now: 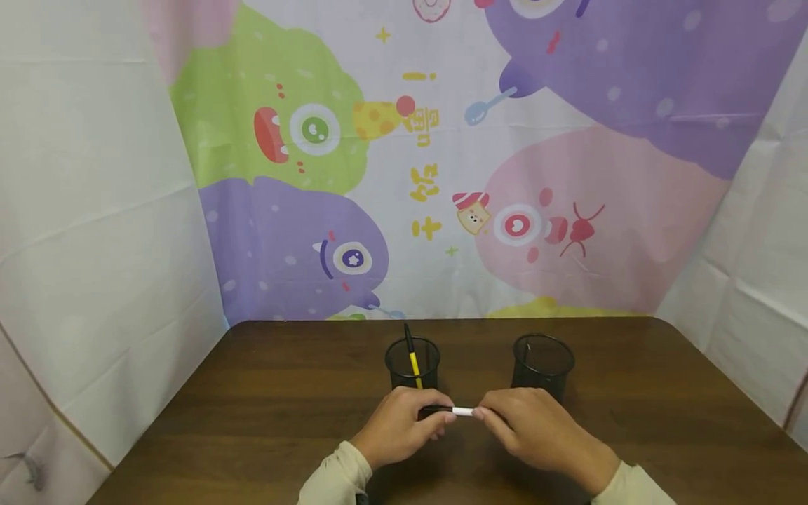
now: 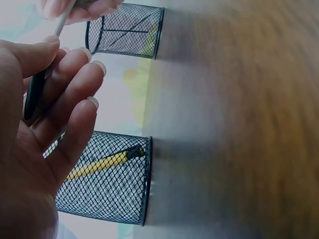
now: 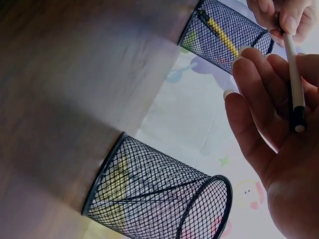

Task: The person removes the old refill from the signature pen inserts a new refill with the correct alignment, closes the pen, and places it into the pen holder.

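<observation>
A white-and-black pen (image 1: 463, 412) lies level between both hands, in front of two black mesh pen cups. My left hand (image 1: 399, 429) pinches its black end between thumb and fingers. At the white part, my right hand (image 1: 536, 429) grips with thumb and fingertips; the right wrist view shows the white barrel (image 3: 295, 82) ending in a black tip near that palm. Just beyond the left hand stands the left mesh cup (image 1: 398, 373), holding a yellow-and-black pen (image 1: 414, 365) that leans inside. Behind the right hand is the right mesh cup (image 1: 549, 384), with thin dark lines showing through its mesh.
Both cups stand upright on a dark brown wooden table (image 1: 284, 393). A cloth backdrop (image 1: 435, 273) with cartoon monsters hangs at the table's far edge. Pale cloth walls (image 1: 107, 210) rise along the left and right sides.
</observation>
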The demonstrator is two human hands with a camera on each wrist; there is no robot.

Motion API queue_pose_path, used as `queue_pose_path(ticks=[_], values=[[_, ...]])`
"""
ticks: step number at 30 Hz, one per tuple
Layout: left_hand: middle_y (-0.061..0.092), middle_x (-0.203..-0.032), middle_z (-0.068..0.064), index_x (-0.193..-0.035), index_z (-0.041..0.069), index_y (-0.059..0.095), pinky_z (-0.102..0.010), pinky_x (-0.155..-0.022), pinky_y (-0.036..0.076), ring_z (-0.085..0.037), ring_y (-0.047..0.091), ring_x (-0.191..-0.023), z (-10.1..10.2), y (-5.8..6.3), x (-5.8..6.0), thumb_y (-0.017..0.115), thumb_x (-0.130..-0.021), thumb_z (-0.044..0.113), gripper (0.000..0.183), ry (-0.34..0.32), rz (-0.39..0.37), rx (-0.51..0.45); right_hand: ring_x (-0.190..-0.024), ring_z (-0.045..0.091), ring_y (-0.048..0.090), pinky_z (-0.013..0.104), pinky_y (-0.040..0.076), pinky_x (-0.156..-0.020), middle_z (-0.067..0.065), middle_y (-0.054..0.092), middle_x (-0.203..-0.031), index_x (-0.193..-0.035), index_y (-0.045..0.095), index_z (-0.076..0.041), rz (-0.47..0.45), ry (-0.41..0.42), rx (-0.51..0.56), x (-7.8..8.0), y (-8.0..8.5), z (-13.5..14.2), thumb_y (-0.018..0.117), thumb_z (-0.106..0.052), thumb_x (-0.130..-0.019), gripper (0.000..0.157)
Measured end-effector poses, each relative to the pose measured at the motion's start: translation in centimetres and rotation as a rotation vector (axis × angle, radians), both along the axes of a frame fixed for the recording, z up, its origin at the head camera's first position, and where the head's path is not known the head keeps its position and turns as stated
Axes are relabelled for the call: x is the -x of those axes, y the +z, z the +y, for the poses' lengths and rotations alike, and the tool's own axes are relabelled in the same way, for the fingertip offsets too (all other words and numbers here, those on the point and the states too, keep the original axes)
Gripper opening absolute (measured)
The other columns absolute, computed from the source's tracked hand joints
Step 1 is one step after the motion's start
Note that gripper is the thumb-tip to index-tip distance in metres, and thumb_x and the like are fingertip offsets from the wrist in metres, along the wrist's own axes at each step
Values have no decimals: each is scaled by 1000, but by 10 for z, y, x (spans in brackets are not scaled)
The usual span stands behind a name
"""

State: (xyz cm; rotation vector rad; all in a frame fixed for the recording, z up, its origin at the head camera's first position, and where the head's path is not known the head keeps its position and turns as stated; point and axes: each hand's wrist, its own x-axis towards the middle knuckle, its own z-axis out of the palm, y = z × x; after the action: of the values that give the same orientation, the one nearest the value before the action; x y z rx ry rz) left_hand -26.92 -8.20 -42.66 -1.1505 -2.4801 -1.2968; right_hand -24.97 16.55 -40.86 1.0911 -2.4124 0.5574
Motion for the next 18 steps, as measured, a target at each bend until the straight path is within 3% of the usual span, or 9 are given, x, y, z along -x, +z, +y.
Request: queue_pose_path(ticks=[18], values=[[67,-72,14,-100,16,73,-19,-58,53,2,64,-62,-1,-1,1,68,-98,29,14,-1,-46,2,-59,-6,43,17,41,-53,-23,51,-74,-88,66,-23,1,-1,25,-1,1,0,73,-26,-93,9]])
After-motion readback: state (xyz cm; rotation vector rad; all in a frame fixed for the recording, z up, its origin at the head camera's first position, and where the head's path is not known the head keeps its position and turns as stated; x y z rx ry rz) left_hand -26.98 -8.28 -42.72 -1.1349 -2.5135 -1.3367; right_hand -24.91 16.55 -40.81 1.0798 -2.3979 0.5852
